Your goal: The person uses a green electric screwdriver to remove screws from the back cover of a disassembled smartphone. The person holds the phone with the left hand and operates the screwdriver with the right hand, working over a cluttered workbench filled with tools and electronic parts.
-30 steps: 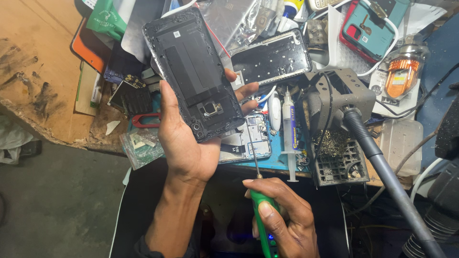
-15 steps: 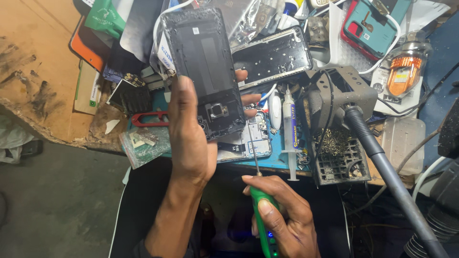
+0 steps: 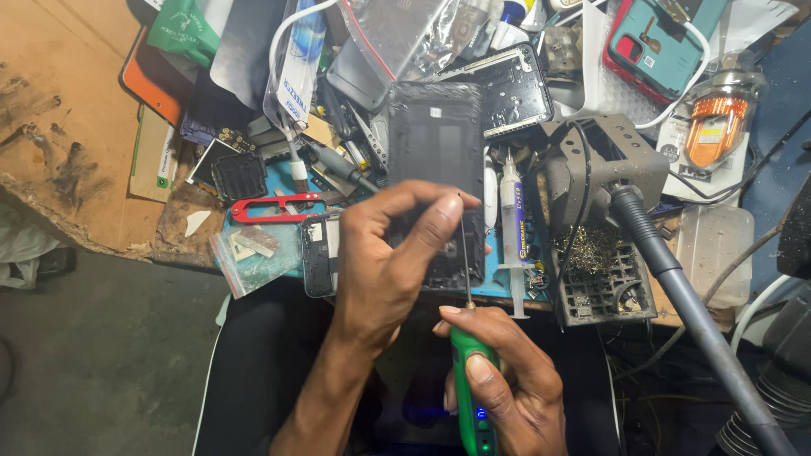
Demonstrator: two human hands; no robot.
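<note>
Two hands work over a crowded bench edge. The left hand (image 3: 384, 262) curls its fingers (image 3: 422, 232) and thumb around the lower end of a dark phone (image 3: 435, 143), gripping it; the phone looks blurred and stands lengthwise away from the person, its near end hidden behind the hand. The right hand (image 3: 507, 380) is closed around the green handle of a screwdriver (image 3: 469, 371), thumb laid along the handle, and the thin shaft rises just beside the left fingertips, its tip close to the phone's right edge. Whether the tip touches the phone cannot be told.

Just right of the phone lies a white syringe (image 3: 513, 219), pointing away from the person. Beyond it stands a grey metal stand (image 3: 612, 165) with a tray of brass wool (image 3: 596, 253) in front, and a thick grey hose (image 3: 676, 279) runs down to the right. Left of the hand, red snips (image 3: 270, 207) lie on a blue mat (image 3: 279, 173), with a small plastic bag (image 3: 253, 253) near them. Behind the phone sits a phone frame (image 3: 515, 84); a teal case (image 3: 655, 46) lies far right, and an orange lamp (image 3: 714, 127) beside it.
</note>
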